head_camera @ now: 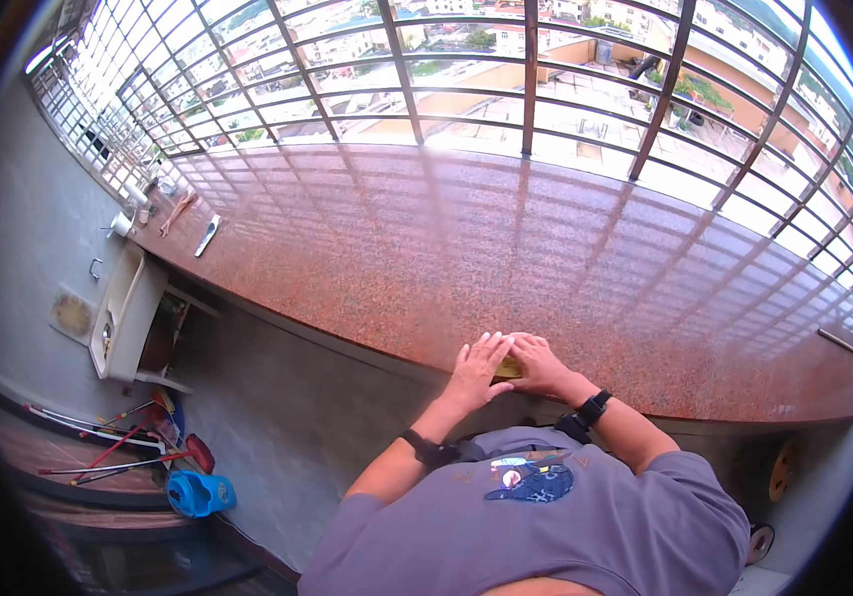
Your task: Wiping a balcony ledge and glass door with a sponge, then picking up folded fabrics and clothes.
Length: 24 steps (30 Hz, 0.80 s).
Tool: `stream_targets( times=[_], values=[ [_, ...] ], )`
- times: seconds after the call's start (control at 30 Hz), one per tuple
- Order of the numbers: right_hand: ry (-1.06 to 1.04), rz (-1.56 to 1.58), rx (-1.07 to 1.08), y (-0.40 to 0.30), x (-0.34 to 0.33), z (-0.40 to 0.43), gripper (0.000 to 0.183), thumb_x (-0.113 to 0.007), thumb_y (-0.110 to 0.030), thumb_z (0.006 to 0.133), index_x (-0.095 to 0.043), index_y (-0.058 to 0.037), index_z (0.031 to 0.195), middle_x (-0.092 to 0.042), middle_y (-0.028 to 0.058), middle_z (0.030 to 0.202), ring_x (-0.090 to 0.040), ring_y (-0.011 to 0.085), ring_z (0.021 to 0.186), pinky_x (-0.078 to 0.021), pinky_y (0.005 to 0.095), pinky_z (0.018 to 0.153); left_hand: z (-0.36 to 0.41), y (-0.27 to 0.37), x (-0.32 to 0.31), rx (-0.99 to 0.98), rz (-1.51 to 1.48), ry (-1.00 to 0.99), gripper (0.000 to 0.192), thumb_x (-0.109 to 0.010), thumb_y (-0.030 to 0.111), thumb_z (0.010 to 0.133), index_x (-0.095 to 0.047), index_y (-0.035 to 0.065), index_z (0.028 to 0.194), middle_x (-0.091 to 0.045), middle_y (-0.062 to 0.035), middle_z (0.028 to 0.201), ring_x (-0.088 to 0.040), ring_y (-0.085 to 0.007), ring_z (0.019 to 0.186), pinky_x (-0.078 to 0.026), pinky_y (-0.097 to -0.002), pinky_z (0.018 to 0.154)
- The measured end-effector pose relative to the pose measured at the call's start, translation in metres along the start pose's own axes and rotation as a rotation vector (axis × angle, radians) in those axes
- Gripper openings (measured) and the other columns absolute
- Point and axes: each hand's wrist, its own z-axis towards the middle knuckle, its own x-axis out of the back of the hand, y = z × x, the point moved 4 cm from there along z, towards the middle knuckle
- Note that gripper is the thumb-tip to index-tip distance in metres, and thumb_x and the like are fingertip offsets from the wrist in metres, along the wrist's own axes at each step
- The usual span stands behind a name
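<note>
My left hand (477, 371) and my right hand (540, 366) meet at the near edge of a speckled red granite countertop (397, 276). Between them shows a small part of a yellow object (508, 369). Both hands curve around it, fingertips together on the far side and thumbs toward me. Most of the yellow object is hidden under my palms and fingers, so its kind cannot be made out. A black band circles each of my wrists.
A metal window grille (531, 82) borders the countertop's far side. At its left end lie a flat white-and-dark item (207, 235) and a pinkish-brown bundle (177, 214). A white sink (120, 320) stands lower left, above brooms and a blue mop bucket (199, 493).
</note>
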Motion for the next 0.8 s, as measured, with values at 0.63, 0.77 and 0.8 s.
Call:
stream_targets(
  times=[0.63, 0.77, 0.8],
  values=[
    [0.167, -0.311, -0.365, 0.096, 0.08, -0.168, 0.05, -0.066, -0.029, 0.084, -0.057, -0.0136, 0.13, -0.044, 0.0141, 0.145, -0.04, 0.0319, 0.137, -0.0327, 0.0461, 0.107, 0.023, -0.122, 0.031, 0.672, 0.378, 0.23, 0.064, -0.07, 0.033, 0.085, -0.045, 0.0199, 0.143, -0.053, -0.011, 0.122, -0.051, -0.0318, 0.116, -0.038, -0.0576, 0.094],
    [0.118, -0.284, -0.328, 0.102, 0.087, -0.168, 0.052, -0.067, -0.033, 0.084, -0.057, -0.0139, 0.131, -0.044, 0.0134, 0.145, -0.038, 0.0306, 0.138, -0.0324, 0.0455, 0.107, 0.059, -0.05, -0.019, 0.422, 0.322, 0.073, 0.063, -0.064, 0.031, 0.084, -0.043, 0.0204, 0.143, -0.048, -0.0149, 0.122, -0.05, -0.0361, 0.114, -0.046, -0.0545, 0.085],
    [0.126, -0.289, -0.332, 0.103, 0.088, -0.17, 0.053, -0.067, -0.033, 0.084, -0.057, -0.0146, 0.132, -0.045, 0.0132, 0.144, -0.039, 0.0306, 0.137, -0.0326, 0.0457, 0.107, 0.07, -0.019, -0.028, 0.333, 0.279, 0.01, 0.062, -0.063, 0.032, 0.085, -0.044, 0.0236, 0.143, -0.047, -0.0154, 0.123, -0.05, -0.035, 0.113, -0.046, -0.0535, 0.086]
  ],
)
